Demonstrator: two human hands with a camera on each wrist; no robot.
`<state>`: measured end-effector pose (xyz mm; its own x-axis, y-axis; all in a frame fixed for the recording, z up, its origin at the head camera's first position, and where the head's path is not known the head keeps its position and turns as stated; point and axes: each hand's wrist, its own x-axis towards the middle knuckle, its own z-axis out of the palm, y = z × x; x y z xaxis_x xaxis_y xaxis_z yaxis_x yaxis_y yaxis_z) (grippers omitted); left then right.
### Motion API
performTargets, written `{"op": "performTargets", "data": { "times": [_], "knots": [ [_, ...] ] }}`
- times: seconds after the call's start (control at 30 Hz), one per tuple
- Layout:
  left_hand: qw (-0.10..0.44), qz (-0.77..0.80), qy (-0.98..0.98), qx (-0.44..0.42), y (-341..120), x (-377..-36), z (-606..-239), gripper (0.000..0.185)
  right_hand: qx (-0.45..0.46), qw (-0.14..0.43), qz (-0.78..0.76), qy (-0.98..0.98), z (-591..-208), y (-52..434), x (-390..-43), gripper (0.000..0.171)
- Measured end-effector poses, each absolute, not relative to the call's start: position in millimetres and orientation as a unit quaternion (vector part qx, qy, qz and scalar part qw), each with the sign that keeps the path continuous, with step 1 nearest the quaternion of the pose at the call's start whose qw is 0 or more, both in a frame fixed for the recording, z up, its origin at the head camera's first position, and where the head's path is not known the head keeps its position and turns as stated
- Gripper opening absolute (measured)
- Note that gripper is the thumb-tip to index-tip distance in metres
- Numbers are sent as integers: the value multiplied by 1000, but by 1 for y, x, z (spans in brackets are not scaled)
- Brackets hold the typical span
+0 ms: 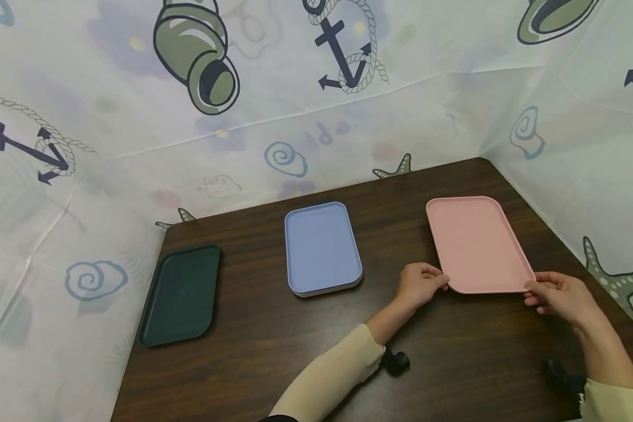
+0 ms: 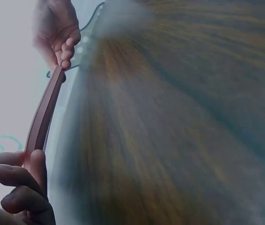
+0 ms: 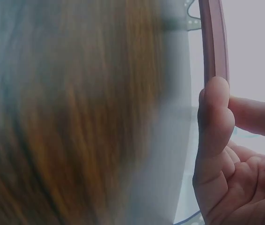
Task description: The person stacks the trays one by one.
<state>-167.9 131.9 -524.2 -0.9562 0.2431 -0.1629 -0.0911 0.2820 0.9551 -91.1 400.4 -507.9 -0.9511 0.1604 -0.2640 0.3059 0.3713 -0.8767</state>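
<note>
A pink rectangular tray (image 1: 480,243) is at the right of the table, held by its near corners. My left hand (image 1: 419,284) pinches its near left corner between thumb and fingers. At the near right corner, my right hand (image 1: 561,296) grips the rim. Seen edge-on in the left wrist view, the tray (image 2: 46,110) stands apart from the tabletop, with pale cloth showing between them. The right wrist view shows the thumb and fingers (image 3: 217,108) on either side of the tray's edge (image 3: 214,42).
Blue trays (image 1: 324,246), apparently stacked, lie mid-table. A dark green tray (image 1: 181,296) lies near the left edge of the brown wooden table (image 1: 264,363). White printed cloth (image 1: 316,129) hangs behind and along both sides.
</note>
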Motion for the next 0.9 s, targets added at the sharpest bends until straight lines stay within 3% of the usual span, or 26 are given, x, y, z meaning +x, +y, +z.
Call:
{"op": "performTargets", "data": {
  "times": [0.5,0.9],
  "knots": [
    [134,638,756,61,99,-155,-525,7,107,75,-549,826,-501,376,-93,43],
    [142,655,739,67,62,-149,-520,7,85,102,-546,827,-497,349,-100,49]
  ]
}}
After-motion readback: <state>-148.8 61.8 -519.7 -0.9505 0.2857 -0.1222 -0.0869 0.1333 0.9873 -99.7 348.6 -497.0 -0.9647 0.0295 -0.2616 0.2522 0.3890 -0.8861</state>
